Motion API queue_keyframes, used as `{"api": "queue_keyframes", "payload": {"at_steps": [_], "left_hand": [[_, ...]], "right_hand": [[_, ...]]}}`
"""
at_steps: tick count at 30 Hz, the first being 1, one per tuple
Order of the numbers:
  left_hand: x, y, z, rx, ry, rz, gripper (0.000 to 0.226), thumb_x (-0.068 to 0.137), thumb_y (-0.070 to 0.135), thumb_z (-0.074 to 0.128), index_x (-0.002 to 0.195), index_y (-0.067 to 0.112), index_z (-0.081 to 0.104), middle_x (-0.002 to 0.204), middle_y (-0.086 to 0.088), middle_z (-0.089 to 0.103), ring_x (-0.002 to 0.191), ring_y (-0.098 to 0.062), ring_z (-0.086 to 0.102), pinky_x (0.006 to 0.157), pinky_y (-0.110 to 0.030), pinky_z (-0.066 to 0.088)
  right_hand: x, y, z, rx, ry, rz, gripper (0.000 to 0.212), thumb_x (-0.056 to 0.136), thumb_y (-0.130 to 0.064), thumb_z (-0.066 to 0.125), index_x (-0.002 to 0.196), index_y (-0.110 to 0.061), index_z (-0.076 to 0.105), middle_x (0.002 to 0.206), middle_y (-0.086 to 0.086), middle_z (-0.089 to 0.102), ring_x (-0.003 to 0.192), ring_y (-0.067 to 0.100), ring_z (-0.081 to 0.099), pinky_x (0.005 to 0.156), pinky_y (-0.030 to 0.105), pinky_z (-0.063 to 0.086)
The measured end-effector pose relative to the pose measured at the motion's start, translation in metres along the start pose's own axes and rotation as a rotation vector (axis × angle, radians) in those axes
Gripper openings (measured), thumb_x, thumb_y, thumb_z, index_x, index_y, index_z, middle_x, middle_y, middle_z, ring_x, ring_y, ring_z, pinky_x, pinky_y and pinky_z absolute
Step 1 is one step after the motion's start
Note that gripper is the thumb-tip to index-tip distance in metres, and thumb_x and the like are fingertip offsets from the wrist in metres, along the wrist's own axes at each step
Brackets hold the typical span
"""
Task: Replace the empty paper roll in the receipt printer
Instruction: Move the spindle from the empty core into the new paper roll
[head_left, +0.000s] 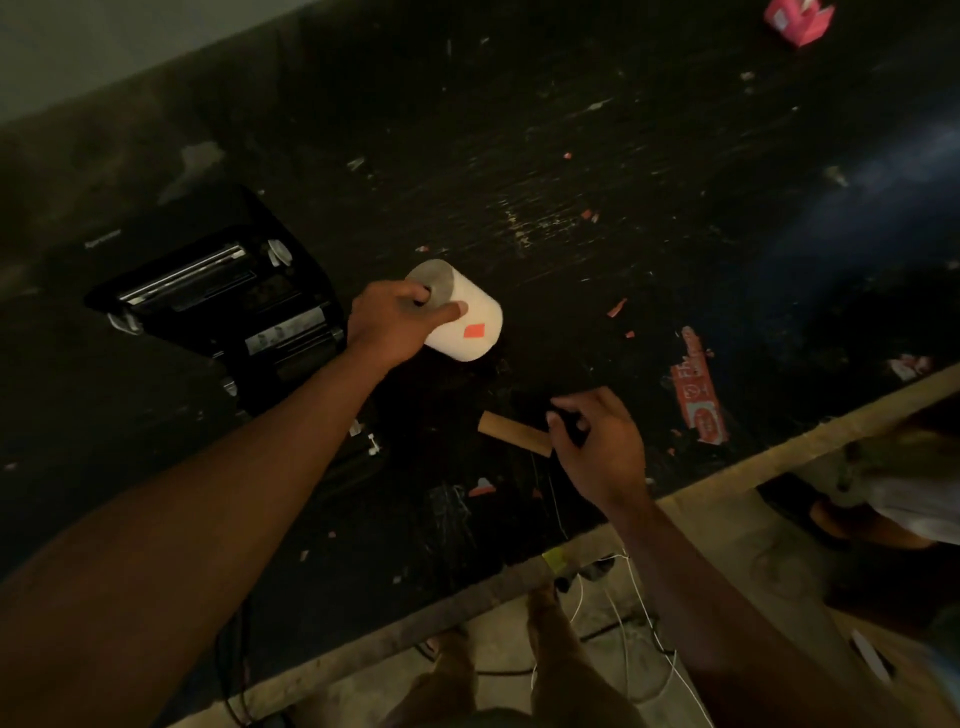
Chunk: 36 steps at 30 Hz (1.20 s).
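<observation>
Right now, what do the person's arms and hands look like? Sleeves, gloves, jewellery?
Both forearms are bare to the frame edge, no sleeves in view. Left hand and right hand are ungloved; no rings, watch or wristband visible, though the dim, blurred picture could hide small items.

Bare forearms, no sleeves, brownish trousers
</observation>
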<state>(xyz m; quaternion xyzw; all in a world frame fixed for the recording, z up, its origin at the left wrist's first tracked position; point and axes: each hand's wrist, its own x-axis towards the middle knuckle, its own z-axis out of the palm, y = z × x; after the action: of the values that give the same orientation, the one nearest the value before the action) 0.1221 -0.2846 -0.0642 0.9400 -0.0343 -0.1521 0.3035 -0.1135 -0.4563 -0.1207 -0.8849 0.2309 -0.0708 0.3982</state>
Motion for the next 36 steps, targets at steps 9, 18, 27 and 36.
{"api": "queue_keyframes", "payload": {"at_steps": [9,18,27,36], "left_hand": [[-0.07,0.009,-0.016,-0.604,-0.06,-0.258,0.036,0.056,0.059,0.088,0.081,0.034,0.081,0.103,0.01,0.074,0.098,-0.011,0.07,0.073,-0.032,0.06],[-0.104,-0.011,-0.012,-0.665,0.032,-0.294,0.057,0.049,0.069,0.087,0.092,0.032,0.081,0.103,0.013,0.074,0.099,-0.007,0.068,0.089,-0.04,0.061],[-0.112,-0.019,-0.023,-0.706,0.126,-0.312,0.067,0.05,0.071,0.085,0.101,0.029,0.08,0.114,0.009,0.073,0.107,-0.011,0.067,0.093,-0.042,0.059],[-0.125,-0.047,-0.055,-0.806,0.177,-0.304,0.032,0.064,0.058,0.087,0.078,0.03,0.08,0.106,0.01,0.074,0.101,-0.007,0.069,0.079,-0.034,0.064]], "right_hand": [[0.052,-0.092,-0.008,-0.001,0.084,-0.285,0.04,0.094,-0.031,0.069,0.133,-0.022,0.066,0.115,0.001,0.06,0.099,0.012,0.059,0.08,0.026,0.055],[0.042,-0.103,-0.023,0.001,-0.049,-0.341,0.015,0.088,-0.022,0.076,0.102,-0.019,0.074,0.11,0.0,0.064,0.101,0.014,0.061,0.084,0.035,0.058],[0.049,-0.105,-0.044,-0.055,-0.179,-0.378,0.02,0.083,-0.038,0.078,0.088,-0.022,0.066,0.097,-0.005,0.062,0.088,0.01,0.058,0.074,0.024,0.051],[0.034,-0.06,0.005,-0.4,-0.544,-0.154,0.016,0.09,-0.03,0.075,0.096,-0.017,0.07,0.118,0.006,0.063,0.11,0.022,0.062,0.089,0.042,0.057]]}}
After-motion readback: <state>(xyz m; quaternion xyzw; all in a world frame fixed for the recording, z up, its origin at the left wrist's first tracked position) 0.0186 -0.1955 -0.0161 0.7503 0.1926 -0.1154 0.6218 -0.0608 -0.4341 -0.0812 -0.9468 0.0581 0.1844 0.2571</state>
